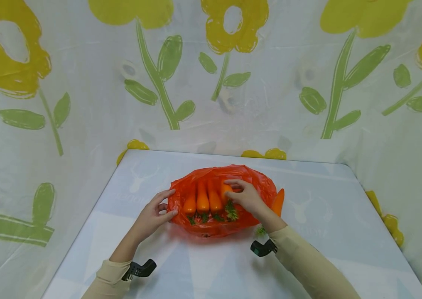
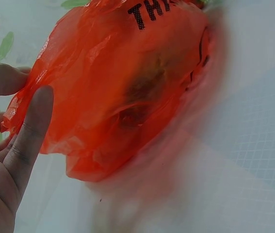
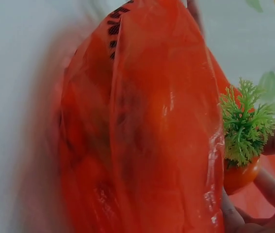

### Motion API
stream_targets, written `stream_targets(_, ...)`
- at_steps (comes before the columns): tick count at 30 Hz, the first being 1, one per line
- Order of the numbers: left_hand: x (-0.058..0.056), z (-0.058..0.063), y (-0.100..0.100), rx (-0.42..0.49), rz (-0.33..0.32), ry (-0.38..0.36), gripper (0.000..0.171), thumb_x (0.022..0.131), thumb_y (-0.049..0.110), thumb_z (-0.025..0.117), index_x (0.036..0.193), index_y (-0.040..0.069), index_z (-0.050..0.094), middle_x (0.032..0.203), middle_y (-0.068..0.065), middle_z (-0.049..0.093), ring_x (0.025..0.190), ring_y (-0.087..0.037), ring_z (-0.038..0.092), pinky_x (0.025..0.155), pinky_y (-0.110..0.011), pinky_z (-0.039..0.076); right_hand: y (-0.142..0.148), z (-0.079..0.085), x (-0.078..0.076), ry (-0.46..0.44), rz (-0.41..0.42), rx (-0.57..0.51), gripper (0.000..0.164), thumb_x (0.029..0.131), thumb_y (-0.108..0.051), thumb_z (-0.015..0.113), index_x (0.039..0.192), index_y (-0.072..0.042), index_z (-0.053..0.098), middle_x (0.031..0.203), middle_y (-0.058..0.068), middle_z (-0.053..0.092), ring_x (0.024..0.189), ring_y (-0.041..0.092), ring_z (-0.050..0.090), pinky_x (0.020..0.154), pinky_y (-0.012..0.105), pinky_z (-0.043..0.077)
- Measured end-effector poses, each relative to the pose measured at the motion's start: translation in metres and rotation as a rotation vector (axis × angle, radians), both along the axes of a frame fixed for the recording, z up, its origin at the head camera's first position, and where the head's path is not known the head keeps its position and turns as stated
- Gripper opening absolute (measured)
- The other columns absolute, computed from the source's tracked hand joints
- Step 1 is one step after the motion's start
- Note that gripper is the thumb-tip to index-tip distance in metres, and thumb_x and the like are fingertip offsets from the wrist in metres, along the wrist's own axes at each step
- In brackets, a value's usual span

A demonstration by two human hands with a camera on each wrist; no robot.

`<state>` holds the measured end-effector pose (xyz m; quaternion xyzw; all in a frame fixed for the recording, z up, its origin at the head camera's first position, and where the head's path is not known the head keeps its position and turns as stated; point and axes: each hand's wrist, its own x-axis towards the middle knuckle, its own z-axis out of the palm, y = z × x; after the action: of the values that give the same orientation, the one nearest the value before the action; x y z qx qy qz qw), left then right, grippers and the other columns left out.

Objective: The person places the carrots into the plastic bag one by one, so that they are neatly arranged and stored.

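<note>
A red plastic bag (image 1: 256, 178) lies open-mouthed on the table, with several orange carrots (image 1: 202, 201) side by side inside, their green tops toward the person. My left hand (image 1: 153, 218) is at the bag's left rim; the left wrist view shows its thumb and fingers pinching the thin plastic (image 2: 93, 87). Over the bag's right half, my right hand (image 1: 248, 199) grips another carrot (image 1: 226, 192) at the end of the row. That carrot's leafy top (image 3: 246, 126) shows past the bag's wall in the right wrist view, its body largely hidden by the fingers.
One more carrot (image 1: 278, 202) lies on the table against the bag's right side, partly behind the right forearm. The white, pale-patterned tabletop (image 1: 327, 257) is bordered by a flower-printed curtain (image 1: 263, 120) at the back and sides.
</note>
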<state>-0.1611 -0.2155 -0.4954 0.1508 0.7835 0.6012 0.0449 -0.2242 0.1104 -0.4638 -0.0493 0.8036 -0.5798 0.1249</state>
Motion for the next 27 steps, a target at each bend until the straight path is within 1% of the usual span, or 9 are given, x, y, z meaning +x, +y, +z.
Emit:
stream_targets(6,-0.001,0.000,0.000,0.005,0.001,-0.007,0.065,0.095,0.011,0.073,0.152,0.004,0.043,0.157,-0.020,0.032,0.097,-0.024,0.064,0.074,-0.026,0.060,-0.001,-0.010,-0.005,-0.010,-0.005,0.001,0.039,0.094,-0.017,0.074,0.132,-0.015,0.067,0.135,0.015,0.058,0.107,0.029,0.062,0.083,0.036,0.058)
stream_targets(11,-0.001,0.000,0.001,0.006,0.003,-0.010,0.065,0.095,0.011,0.073,0.152,0.004,0.043,0.157,-0.020,0.032,0.097,-0.025,0.063,0.074,-0.027,0.060,0.000,-0.017,-0.008,0.021,-0.020,0.069,0.037,0.093,-0.017,0.076,0.129,-0.015,0.070,0.131,0.011,0.063,0.112,0.029,0.060,0.087,0.038,0.058)
stream_targets(15,-0.001,0.000,0.001,0.004,0.002,-0.009,0.065,0.095,0.012,0.073,0.152,0.004,0.043,0.157,-0.020,0.033,0.097,-0.026,0.063,0.074,-0.027,0.060,0.001,-0.023,-0.009,0.037,-0.013,0.127,0.035,0.092,-0.018,0.076,0.127,-0.015,0.070,0.128,0.009,0.066,0.116,0.030,0.060,0.092,0.041,0.056)
stream_targets(21,-0.001,-0.001,0.001,0.009,-0.001,-0.010,0.065,0.095,0.012,0.073,0.152,0.005,0.043,0.157,-0.019,0.033,0.097,-0.025,0.063,0.074,-0.028,0.060,0.002,-0.028,-0.009,0.006,0.013,0.188,0.034,0.093,-0.021,0.076,0.126,-0.019,0.071,0.127,0.006,0.066,0.117,0.029,0.058,0.098,0.046,0.053)
stream_targets(24,-0.001,-0.001,0.001,0.010,-0.001,-0.011,0.065,0.095,0.012,0.073,0.152,0.005,0.043,0.157,-0.019,0.033,0.097,-0.025,0.063,0.074,-0.028,0.060,0.003,-0.028,-0.009,-0.018,0.028,0.214,0.034,0.093,-0.023,0.076,0.126,-0.022,0.071,0.125,0.005,0.065,0.116,0.029,0.057,0.098,0.047,0.053)
stream_targets(27,-0.001,-0.001,0.001,0.010,0.000,-0.012,0.065,0.095,0.013,0.073,0.152,0.005,0.043,0.157,-0.019,0.033,0.097,-0.026,0.063,0.074,-0.029,0.061,0.003,-0.028,-0.008,-0.024,0.042,0.240,0.034,0.093,-0.023,0.076,0.126,-0.023,0.071,0.124,0.006,0.065,0.115,0.028,0.057,0.098,0.047,0.053)
